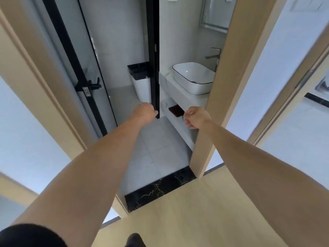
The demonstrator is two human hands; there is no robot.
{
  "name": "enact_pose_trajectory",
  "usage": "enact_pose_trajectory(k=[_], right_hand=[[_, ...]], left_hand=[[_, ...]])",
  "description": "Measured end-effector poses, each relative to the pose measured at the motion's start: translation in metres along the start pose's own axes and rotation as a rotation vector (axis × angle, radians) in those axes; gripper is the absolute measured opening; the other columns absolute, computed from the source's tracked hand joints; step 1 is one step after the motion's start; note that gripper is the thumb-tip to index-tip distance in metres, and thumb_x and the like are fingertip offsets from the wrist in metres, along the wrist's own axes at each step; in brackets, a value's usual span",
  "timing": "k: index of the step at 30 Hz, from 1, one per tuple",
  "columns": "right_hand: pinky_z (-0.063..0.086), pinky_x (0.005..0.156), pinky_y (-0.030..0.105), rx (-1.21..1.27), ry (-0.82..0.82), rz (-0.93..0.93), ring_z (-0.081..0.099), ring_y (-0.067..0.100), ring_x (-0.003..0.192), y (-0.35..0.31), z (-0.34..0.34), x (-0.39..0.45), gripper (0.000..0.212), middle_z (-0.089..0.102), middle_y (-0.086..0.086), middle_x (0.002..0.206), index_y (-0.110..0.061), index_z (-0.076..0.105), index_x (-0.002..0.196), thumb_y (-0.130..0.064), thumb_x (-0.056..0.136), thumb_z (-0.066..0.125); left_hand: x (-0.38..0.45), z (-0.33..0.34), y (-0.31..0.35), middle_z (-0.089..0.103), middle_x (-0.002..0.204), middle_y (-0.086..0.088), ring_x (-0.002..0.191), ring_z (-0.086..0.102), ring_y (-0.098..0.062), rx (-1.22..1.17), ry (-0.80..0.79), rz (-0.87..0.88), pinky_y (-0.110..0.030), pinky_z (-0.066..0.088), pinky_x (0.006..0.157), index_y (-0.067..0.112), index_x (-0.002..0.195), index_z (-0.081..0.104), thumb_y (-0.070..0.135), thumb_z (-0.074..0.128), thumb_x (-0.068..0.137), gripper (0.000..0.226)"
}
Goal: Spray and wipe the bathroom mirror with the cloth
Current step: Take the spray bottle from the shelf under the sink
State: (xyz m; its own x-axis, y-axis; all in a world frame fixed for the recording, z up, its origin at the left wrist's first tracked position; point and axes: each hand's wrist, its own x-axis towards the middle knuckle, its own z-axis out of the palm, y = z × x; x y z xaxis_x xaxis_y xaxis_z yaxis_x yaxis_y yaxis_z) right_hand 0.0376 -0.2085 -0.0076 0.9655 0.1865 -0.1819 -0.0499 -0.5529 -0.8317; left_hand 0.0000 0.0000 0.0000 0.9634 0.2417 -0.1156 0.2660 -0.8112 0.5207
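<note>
Both hands, left hand and right hand, hung loosely curled and empty; neither cloth nor spray showed, so the silver-framed wall mirror far right risked staying uncleaned.

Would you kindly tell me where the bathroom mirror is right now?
In the head view, the mirror hangs upper right, above the faucet and white basin, partly hidden by the door frame.

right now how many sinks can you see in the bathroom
1: a white basin with a dark rim on the pale counter, right of the black door frame. The wooden door jamb may hide more.
</note>
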Motion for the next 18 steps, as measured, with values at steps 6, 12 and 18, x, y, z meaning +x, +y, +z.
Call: enact_pose_trajectory(k=[6,12,18], right_hand=[[0.057,0.061,0.023,-0.039,0.036,0.020,0.069,0.018,0.074,0.014,-0.010,0.021,0.016,0.070,0.005,0.085,-0.015,0.063,0.085,-0.017,0.097,0.054],[0.053,0.055,0.018,-0.038,0.047,0.074,0.064,0.012,0.063,0.023,-0.013,0.066,0.018,0.067,0.002,0.079,-0.017,0.061,0.082,-0.012,0.098,0.055],[0.047,0.046,0.016,-0.006,0.004,0.114,0.062,0.015,0.056,0.006,-0.008,0.128,0.018,0.062,0.005,0.079,-0.008,0.059,0.089,-0.003,0.101,0.046]], left_hand=[[0.019,0.018,0.012,0.067,0.104,-0.021,0.102,0.064,-0.037,0.018,-0.018,0.001,-0.041,0.054,0.086,-0.002,0.106,0.066,0.023,0.047,0.099,0.032],[0.076,0.033,0.005,0.062,0.091,-0.010,0.083,0.056,-0.026,0.059,-0.034,0.038,-0.029,0.042,0.070,0.003,0.100,0.067,0.029,0.046,0.100,0.033],[0.160,0.034,-0.007,0.059,0.087,-0.006,0.080,0.053,-0.022,0.051,-0.048,0.057,-0.028,0.039,0.069,0.008,0.088,0.064,0.029,0.049,0.098,0.028]])
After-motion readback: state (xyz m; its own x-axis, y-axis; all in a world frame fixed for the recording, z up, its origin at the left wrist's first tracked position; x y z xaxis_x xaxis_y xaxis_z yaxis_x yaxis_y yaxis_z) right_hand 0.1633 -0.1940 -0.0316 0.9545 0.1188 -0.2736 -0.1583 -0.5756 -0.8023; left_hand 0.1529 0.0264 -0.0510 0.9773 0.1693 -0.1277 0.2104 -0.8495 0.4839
